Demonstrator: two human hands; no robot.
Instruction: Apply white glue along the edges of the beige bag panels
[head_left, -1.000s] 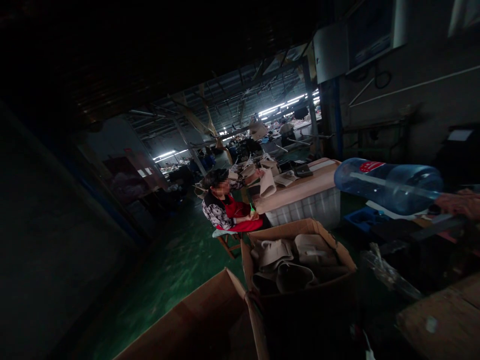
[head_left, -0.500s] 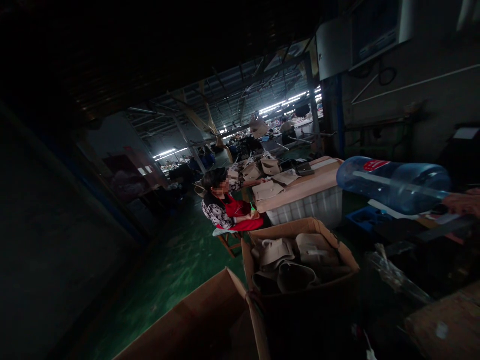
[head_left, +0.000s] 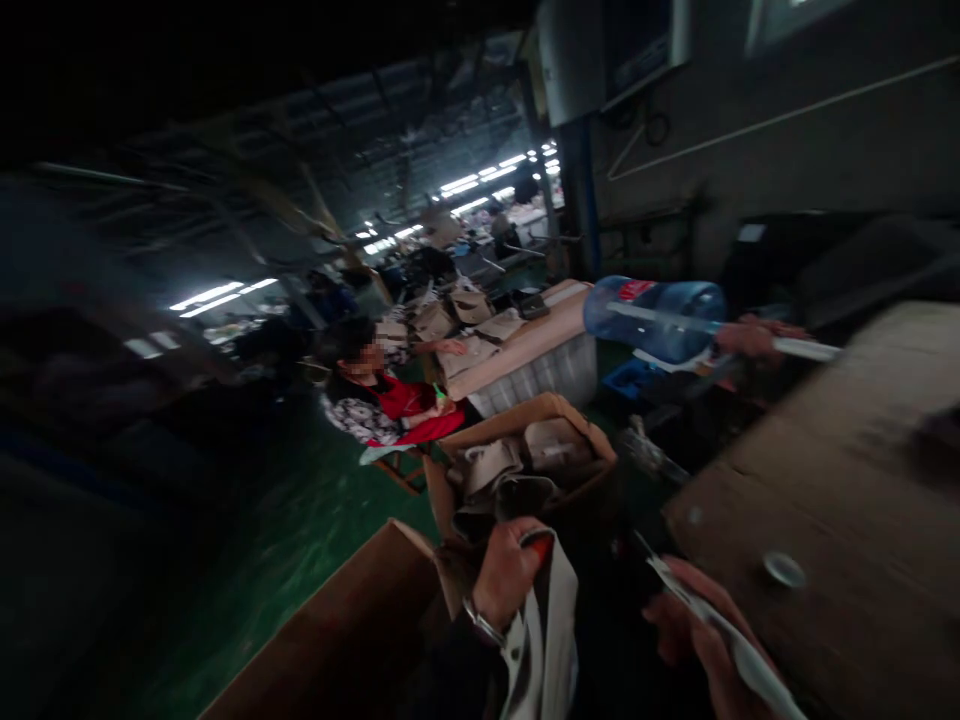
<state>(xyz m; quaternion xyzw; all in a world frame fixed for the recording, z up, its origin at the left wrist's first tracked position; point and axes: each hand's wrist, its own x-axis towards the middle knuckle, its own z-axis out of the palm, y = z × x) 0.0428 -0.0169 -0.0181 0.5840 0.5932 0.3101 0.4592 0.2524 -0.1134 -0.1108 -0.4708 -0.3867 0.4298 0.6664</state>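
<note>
My left hand [head_left: 506, 575] is closed on the top of a dark and white piece of material [head_left: 547, 640] with a red tip, at the bottom middle. My right hand [head_left: 701, 630] curls round a thin pale strip or tool [head_left: 739, 650] that runs to the lower right. Both hands are above the dark gap between a cardboard box [head_left: 352, 630] and a brown worktable [head_left: 840, 500]. The frame is blurred by motion.
An open carton [head_left: 592, 440] holds several beige bag pieces. Behind it a seated person in a red apron [head_left: 375, 400] works at a long table [head_left: 525, 340] stacked with bags. Another person's hand [head_left: 750, 338] holds a big blue water bottle [head_left: 652, 315]. Green floor at left.
The view has swung right and down. My two hands have come into view at the bottom, each holding something. The bottle and the seated person have shifted left in the picture.
</note>
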